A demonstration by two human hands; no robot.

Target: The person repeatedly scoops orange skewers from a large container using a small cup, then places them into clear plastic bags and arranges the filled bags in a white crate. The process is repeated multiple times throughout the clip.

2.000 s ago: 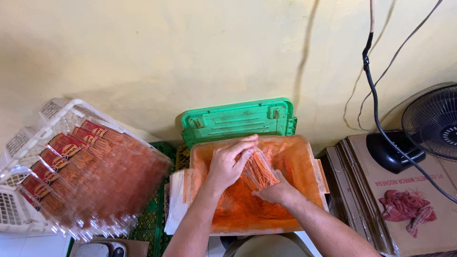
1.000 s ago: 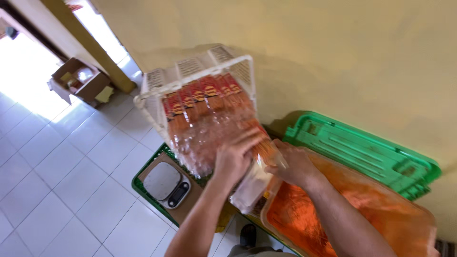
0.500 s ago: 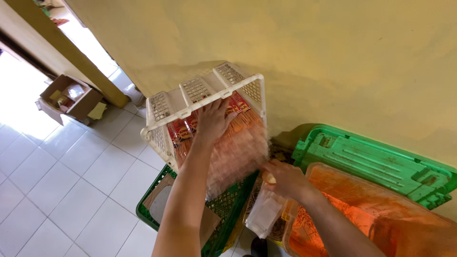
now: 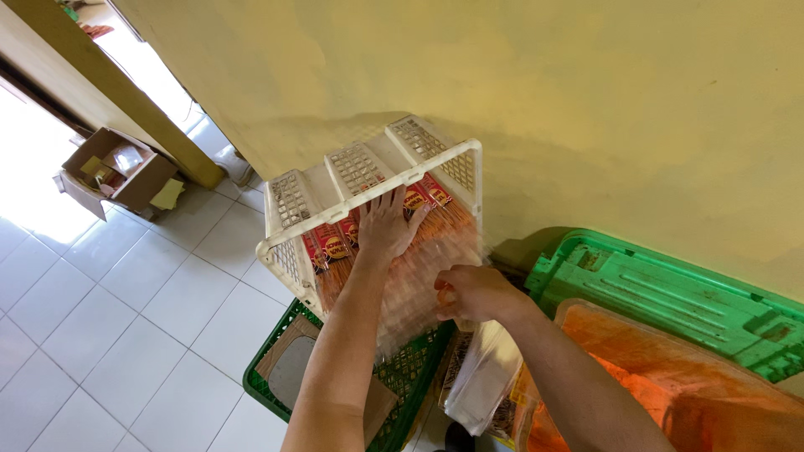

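Two hands are busy at the white plastic crate (image 4: 368, 167), which stands tilted against the yellow wall (image 4: 586, 100) on top of a green mesh basket (image 4: 402, 377). We see our left hand (image 4: 387, 224) spread flat, fingers open, pressing on the clear packets of orange sticks with red labels (image 4: 419, 251) stacked inside the crate, gripping nothing. Our right hand (image 4: 473, 293) is curled into a loose fist just beside the packets' lower end; whether it holds anything we cannot tell. Under the right forearm hangs a white plastic bag (image 4: 481, 377), next to an orange-lined bin (image 4: 670, 393) with a green lid (image 4: 662, 293) behind it. A cardboard box (image 4: 117, 172) sits well apart on the white tiled floor (image 4: 126, 318)
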